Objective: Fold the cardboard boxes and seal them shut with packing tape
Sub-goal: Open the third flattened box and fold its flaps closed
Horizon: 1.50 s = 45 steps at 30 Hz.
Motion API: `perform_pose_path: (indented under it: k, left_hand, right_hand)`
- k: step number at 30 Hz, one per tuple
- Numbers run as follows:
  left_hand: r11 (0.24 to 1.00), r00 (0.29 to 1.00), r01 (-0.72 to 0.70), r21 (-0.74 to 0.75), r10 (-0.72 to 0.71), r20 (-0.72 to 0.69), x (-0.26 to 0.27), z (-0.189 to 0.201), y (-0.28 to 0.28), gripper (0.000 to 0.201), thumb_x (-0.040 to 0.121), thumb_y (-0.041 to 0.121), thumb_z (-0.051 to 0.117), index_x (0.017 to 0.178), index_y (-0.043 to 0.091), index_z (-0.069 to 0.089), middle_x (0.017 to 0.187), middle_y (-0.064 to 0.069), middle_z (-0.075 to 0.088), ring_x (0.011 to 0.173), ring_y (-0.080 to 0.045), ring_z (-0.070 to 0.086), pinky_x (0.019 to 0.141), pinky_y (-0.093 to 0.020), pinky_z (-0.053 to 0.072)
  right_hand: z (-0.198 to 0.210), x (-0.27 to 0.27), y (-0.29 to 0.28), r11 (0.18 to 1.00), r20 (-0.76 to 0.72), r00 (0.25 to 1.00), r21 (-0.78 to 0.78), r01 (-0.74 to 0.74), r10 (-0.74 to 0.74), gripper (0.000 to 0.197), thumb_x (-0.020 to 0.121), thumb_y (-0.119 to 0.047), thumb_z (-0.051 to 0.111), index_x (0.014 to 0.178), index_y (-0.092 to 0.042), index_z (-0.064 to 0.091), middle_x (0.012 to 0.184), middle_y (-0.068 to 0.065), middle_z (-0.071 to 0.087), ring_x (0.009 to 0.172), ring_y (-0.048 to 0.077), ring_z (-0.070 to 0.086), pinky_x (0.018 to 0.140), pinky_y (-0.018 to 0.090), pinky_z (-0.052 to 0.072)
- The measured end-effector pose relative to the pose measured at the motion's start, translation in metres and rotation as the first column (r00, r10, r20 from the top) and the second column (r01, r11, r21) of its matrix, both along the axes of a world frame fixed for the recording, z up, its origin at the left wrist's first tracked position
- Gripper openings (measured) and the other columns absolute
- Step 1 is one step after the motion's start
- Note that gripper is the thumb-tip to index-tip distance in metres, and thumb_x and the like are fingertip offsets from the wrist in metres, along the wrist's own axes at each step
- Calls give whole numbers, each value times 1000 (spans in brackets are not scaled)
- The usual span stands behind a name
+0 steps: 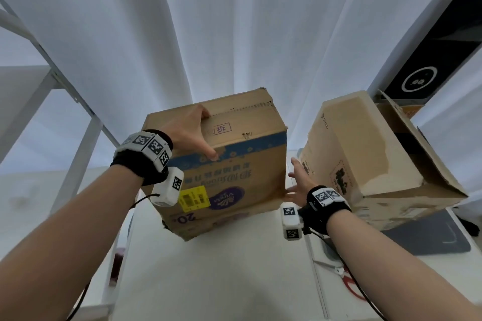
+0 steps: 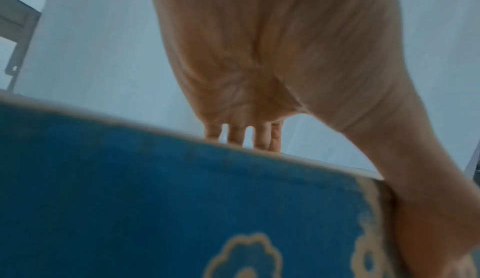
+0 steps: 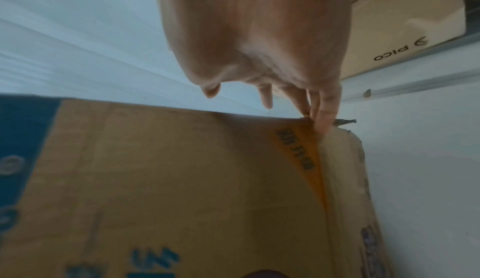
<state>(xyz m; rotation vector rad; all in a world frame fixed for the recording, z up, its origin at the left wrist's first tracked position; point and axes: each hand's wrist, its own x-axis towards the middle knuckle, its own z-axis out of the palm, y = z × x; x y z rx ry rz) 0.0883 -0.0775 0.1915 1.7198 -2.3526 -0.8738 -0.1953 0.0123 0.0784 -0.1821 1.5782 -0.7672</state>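
Observation:
A cardboard box with a blue band and a yellow label [image 1: 234, 164] stands tilted on the white table [image 1: 221, 281], its top flaps folded down. My left hand [image 1: 193, 133] grips its upper front edge, fingers over the top and thumb on the blue band. In the left wrist view the fingers [image 2: 236, 137] reach over the box's blue band [image 2: 182, 200]. My right hand [image 1: 297, 180] lies open against the box's right side. In the right wrist view its straight fingertips [image 3: 324, 114] touch a corner of the box [image 3: 182, 180].
A second brown box [image 1: 365, 154] with a PICO logo and an open flap lies to the right, partly on a dark grey mat [image 1: 430, 237]. A white shelf frame [image 1: 78, 117] stands at left, a white curtain [image 1: 234, 21] behind, a black device [image 1: 430, 60] at upper right.

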Motion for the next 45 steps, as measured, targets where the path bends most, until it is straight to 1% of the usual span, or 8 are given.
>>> perform_pose_path:
  k: [6,9,17,22,28,33,37,45]
  left_hand:
    - [998,999,-43,36,41,34,27,9,-3,111,44,60,89,134,27,32,126,9,50,107,-13,55,91,-35,45]
    - [994,995,-89,61,91,-30,40,7,-5,104,53,46,94,135,24,34,130,3,50,109,-17,55,94,-34,44]
    - [951,935,-190,242,251,-251,64,7,-7,120,27,56,90,129,21,39,132,-1,51,113,-18,57,98,-40,50]
    - [899,820,-233,371,387,-422,84,-11,-1,121,25,55,94,126,14,43,121,-6,64,106,-23,65,79,-35,52]
    - [851,693,-156,502,456,-559,100,-37,11,100,38,57,93,119,8,61,120,-19,67,101,-34,67,96,-55,50]
    - [741,507,-14,671,584,-634,98,-63,40,86,50,56,89,119,11,65,112,-19,72,88,-31,73,72,-43,61]
    - [692,315,-111,713,705,-635,82,-93,57,55,92,58,50,122,16,68,117,-17,70,101,-33,70,88,-49,56]
    - [514,176,-173,840,856,-487,46,-178,82,69,85,79,40,115,26,74,123,-13,69,115,-36,64,107,-59,41]
  right_hand:
    - [-2,0,3,1000,-215,977,-27,2,-8,63,101,-49,35,148,-7,39,149,14,47,111,28,49,116,46,22]
    - [3,0,3,1000,-179,984,23,5,-1,66,99,-53,37,150,-11,36,151,14,42,136,35,39,116,53,22]
    - [-17,-1,15,973,-64,978,-132,187,-197,65,88,-55,48,143,-22,39,144,10,47,108,37,58,76,47,55]
    - [8,11,19,941,158,970,-253,223,-187,76,88,-71,49,148,-29,28,135,20,53,113,36,63,99,49,50]
    - [44,40,10,885,224,968,-466,2,115,106,79,-81,53,150,-3,34,129,28,56,102,29,57,112,51,36]
    - [68,66,2,788,-51,956,-554,-267,288,53,91,-29,68,139,-11,52,123,10,70,112,28,67,96,42,55]
    - [78,86,-6,738,-183,928,-564,-370,325,49,91,-25,70,135,-14,51,120,8,71,107,25,69,95,43,55]
    - [80,121,-24,687,-372,846,-498,-529,382,33,98,-15,59,129,-19,50,109,-2,67,93,10,67,74,20,53]
